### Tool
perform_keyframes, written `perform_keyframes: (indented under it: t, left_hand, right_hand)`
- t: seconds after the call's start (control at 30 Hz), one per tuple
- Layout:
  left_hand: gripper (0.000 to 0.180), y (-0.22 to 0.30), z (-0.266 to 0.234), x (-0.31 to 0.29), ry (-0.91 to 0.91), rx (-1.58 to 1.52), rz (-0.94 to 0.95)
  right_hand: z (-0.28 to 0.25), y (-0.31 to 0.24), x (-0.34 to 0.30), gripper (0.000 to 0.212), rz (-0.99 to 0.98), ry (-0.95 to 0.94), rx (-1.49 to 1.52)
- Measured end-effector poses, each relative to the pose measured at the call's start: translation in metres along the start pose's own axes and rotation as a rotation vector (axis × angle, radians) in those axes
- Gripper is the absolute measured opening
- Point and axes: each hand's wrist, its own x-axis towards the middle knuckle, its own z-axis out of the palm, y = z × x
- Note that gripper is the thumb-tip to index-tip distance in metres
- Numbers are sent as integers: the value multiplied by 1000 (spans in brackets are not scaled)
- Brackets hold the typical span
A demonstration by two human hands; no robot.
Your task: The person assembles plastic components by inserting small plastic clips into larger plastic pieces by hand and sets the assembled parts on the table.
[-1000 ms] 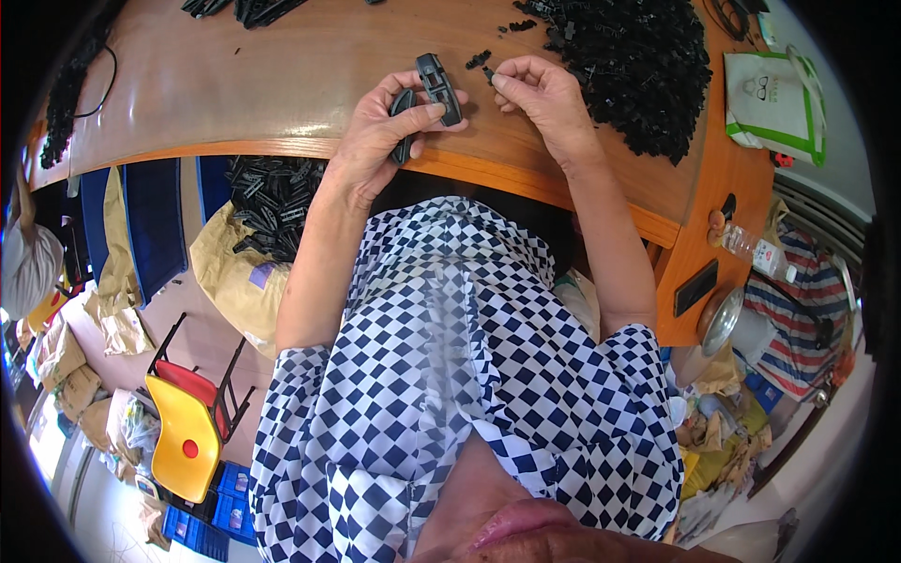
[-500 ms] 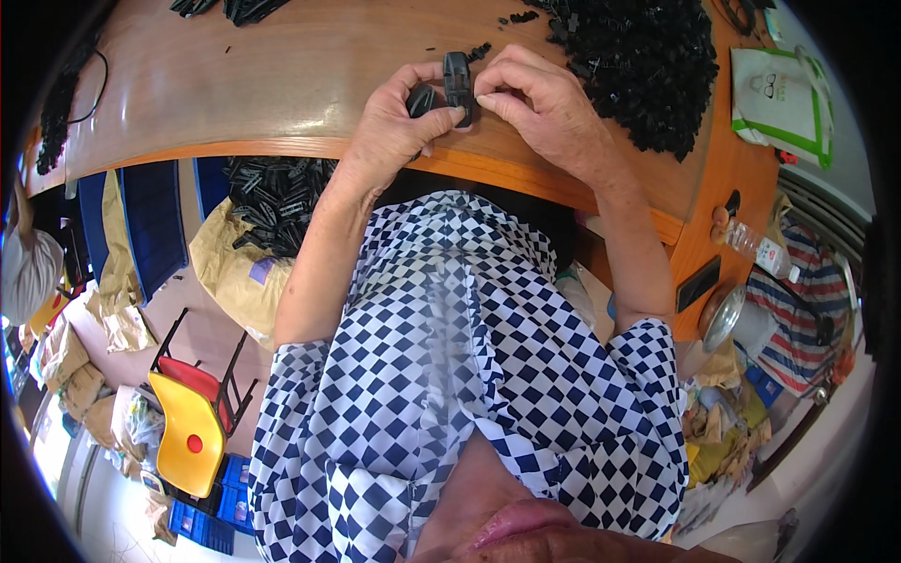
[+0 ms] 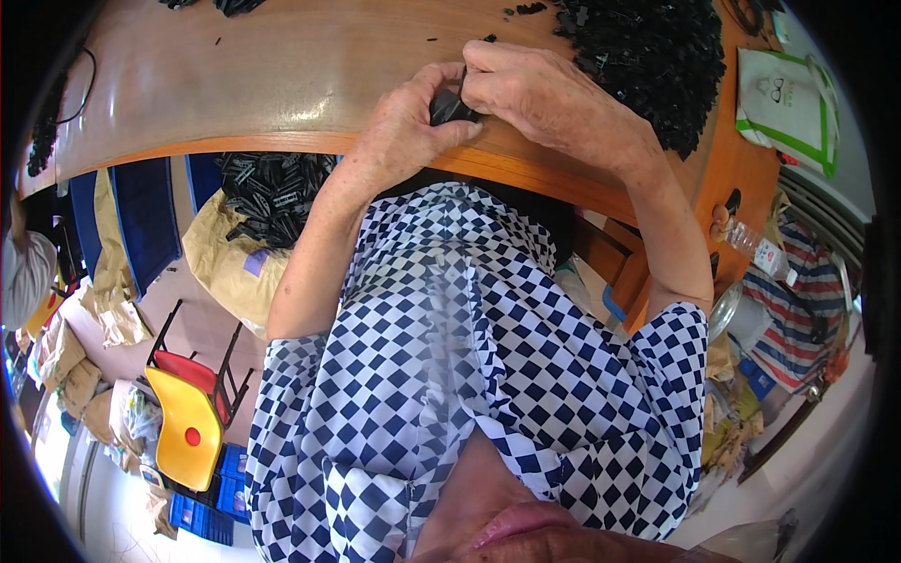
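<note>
Black piece (image 3: pixel 447 109), partly hidden, sits in left hand (image 3: pixel 405 124) beside right hand (image 3: pixel 549 94).

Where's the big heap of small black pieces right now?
In the head view, the heap lies on the table at upper right, just beyond the right hand.

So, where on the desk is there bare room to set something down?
The broadest nearly bare stretch of desk lies between the left hand and the far-left dark bundle. It's crowded right: a black parts pile lies beyond the right hand.
</note>
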Motion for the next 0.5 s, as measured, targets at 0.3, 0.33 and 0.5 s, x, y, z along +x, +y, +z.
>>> perform_keyframes:
  t: [0.3,0.33,0.5]
  left_hand:
    - [48,6,-1,2,100,-505,-205]
    - [48,6,-2,3,101,-506,-205]
    - [54,9,2,1,159,-533,-68]
  right_hand:
    - [18,1,-1,38,552,298,581]
    - [27,3,-4,38,552,297,580]
    - [44,-10,2,40,598,378,1313]
